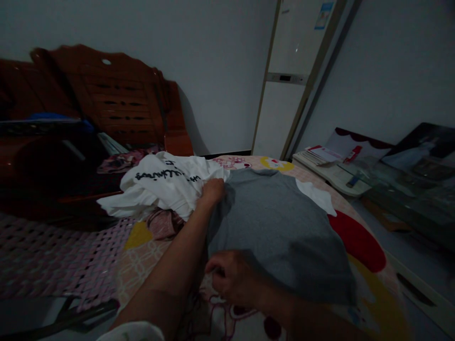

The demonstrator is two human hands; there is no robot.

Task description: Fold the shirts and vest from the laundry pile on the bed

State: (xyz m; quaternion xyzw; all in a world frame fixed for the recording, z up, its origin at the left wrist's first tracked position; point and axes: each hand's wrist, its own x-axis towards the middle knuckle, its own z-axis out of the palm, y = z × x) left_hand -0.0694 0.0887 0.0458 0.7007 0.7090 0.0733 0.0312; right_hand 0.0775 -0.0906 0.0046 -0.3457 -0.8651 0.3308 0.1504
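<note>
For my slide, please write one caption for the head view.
Left hand and right hand at a grey shirt spread out beside a crumpled white shirt.

Left arm (177,255) extends forward, nearly straight, to the left edge of the grey garment (273,222), where the left hand (214,189) lies back upward, fingers bent and their tips hidden from view. Right forearm (284,303) comes in from the right along the near edge of the grey garment; the right hand (232,277) is at its near left corner, fingers curled inward, grip not determinable for either hand.
</note>
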